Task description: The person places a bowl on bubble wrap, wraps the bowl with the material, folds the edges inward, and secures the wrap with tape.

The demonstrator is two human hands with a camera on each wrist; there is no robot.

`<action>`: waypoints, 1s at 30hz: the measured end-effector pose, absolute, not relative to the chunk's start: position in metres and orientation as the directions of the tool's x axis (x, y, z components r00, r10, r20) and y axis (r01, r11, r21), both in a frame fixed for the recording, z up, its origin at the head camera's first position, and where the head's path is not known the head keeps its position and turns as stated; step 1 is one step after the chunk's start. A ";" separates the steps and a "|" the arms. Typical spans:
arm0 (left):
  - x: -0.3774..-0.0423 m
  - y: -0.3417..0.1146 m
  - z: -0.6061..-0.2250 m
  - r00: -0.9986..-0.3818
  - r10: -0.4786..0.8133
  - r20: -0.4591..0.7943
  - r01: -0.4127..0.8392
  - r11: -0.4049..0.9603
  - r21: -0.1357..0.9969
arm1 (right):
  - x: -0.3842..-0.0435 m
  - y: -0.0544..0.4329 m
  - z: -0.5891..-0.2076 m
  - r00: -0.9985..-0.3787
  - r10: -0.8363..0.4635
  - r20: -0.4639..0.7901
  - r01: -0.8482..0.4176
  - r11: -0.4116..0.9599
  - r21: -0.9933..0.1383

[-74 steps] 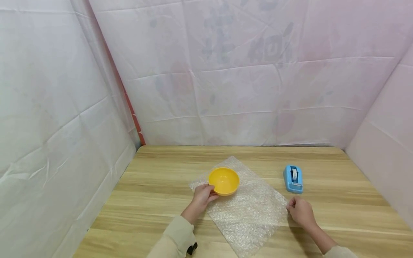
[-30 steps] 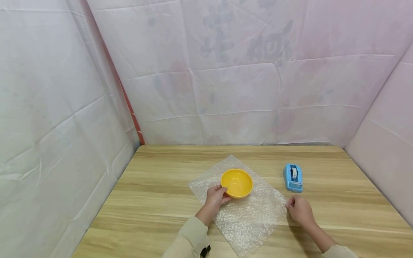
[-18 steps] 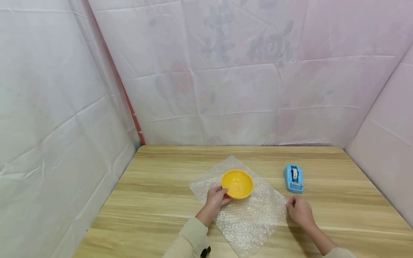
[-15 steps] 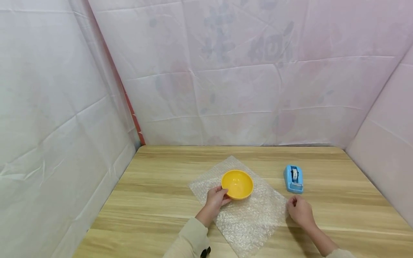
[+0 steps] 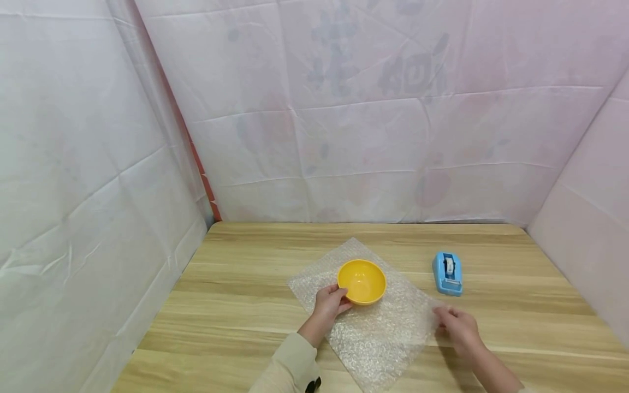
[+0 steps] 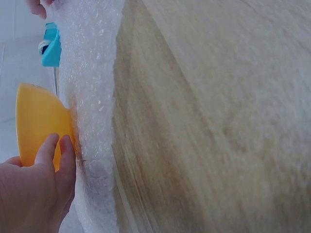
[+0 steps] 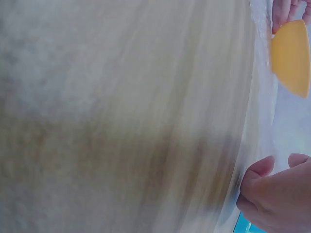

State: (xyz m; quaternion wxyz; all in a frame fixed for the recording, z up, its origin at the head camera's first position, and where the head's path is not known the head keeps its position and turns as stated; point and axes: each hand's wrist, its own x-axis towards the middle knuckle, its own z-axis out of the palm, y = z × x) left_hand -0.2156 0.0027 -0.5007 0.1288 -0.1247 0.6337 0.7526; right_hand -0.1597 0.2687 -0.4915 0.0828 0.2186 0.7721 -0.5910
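A yellow bowl (image 5: 361, 281) stands upright on a sheet of clear bubble wrap (image 5: 378, 338), which lies diagonally on the wooden table. My left hand (image 5: 328, 305) grips the bowl's left side, thumb at the rim and fingers against the outer wall, as the left wrist view also shows. At the sheet's right corner my right hand (image 5: 459, 327) pinches the edge of the bubble wrap between thumb and forefinger. In the right wrist view, the curled fingers of my right hand (image 7: 277, 191) stay close over the table.
Just beyond my right hand sits a blue tape dispenser (image 5: 447, 274) with a roll of tape in it. Pale hanging sheets (image 5: 314, 136) enclose the wooden table (image 5: 236, 295) at the back and both sides.
My left hand has slid the bowl rightward over the bubble wrap, then held it still. My right hand has turned slightly at the corner, its fingertips reaching further onto the sheet.
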 end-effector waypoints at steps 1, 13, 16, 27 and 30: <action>-0.216 0.003 -0.501 -0.936 0.035 -0.350 -0.351 -0.164 0.922 | -0.159 0.268 -0.491 -0.893 0.236 -0.383 0.431 0.208 -0.878; -0.215 0.002 -0.498 -0.934 0.030 -0.356 -0.356 -0.167 0.920 | -0.156 0.253 -0.482 -0.879 0.208 -0.430 0.459 0.125 -0.879; -0.215 0.002 -0.497 -0.933 0.031 -0.358 -0.358 -0.168 0.919 | -0.155 0.248 -0.481 -0.882 0.214 -0.421 0.455 0.146 -0.879; -0.215 0.004 -0.500 -0.934 0.035 -0.357 -0.357 -0.174 0.918 | -0.153 0.218 -0.482 -0.921 0.143 -0.362 0.372 0.050 -0.927; -0.216 0.004 -0.500 -0.934 0.033 -0.356 -0.356 -0.174 0.918 | -0.152 0.211 -0.480 -0.927 0.141 -0.347 0.354 0.024 -0.935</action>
